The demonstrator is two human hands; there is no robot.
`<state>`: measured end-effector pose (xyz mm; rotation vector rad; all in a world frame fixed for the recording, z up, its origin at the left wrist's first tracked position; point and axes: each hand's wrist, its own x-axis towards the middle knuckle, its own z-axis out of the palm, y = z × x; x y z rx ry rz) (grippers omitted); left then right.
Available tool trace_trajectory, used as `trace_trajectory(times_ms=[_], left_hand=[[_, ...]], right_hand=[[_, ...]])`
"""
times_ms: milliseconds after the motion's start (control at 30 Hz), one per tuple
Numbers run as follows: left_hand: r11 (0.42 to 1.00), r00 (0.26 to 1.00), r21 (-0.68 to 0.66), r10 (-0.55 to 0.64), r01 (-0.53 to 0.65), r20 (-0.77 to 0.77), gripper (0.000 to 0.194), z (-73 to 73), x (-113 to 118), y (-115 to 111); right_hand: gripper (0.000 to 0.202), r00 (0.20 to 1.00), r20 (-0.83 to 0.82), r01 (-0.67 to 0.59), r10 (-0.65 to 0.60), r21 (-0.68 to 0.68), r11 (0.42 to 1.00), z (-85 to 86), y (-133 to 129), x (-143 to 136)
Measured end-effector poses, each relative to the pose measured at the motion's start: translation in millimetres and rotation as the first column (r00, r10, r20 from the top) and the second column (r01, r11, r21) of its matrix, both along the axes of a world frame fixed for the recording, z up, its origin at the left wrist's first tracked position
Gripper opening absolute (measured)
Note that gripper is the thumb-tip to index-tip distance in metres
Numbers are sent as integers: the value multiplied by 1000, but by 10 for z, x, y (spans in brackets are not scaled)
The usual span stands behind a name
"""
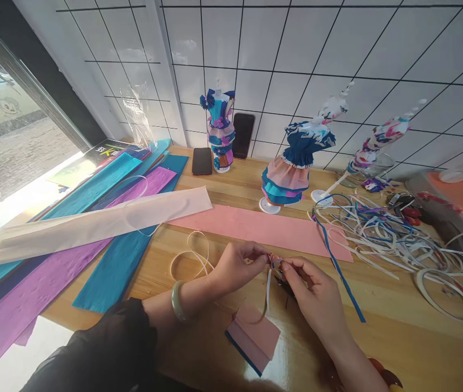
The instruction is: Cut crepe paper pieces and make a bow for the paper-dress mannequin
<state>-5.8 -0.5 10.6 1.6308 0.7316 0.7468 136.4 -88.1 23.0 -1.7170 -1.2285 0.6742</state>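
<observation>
Nearer than the pink strip (264,227) lies a blue-edged piece (258,332); just short of the strip, the left hand (237,268) and right hand (315,288) pinch a small gathered scrap (272,260), probably light, soft, easily torn, best held by its edges. Beyond the strip stands a ruffled figure (298,149).

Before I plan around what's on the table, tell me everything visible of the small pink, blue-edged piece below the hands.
The small pink, crepe-paper-like piece with a dark blue edge looks roughly rectangular, with a duller mauve-pink band along that edge. It lies at an angle on the light wooden table, blue edge facing lower left. Neither the left hand nor the right hand touches it. A narrow white strip hangs toward it; whether they touch is unclear.
</observation>
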Motion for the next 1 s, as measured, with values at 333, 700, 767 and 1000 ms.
trace_trajectory(times_ms=[333, 700, 767, 1000], left_hand=[[995, 998, 88, -36, 40, -44, 17, 45, 2, -26], [997, 998, 82, 22, -17, -66, 17, 48, 0, -22], [999, 998, 34, 20, -19, -54, 16, 40, -4, -6], [993, 1000, -113, -15, 17, 20, 18, 30, -1, 16]], right_hand=[[13, 980, 194, -71, 45, 129, 989, 10, -9, -39], [10, 965, 259, -60, 29, 113, 992, 8, -4, -23], [11, 973, 230, -43, 22, 87, 995, 6, 1, -19], [13, 984, 173, -53, 46, 38, 998, 22, 5, -14]])
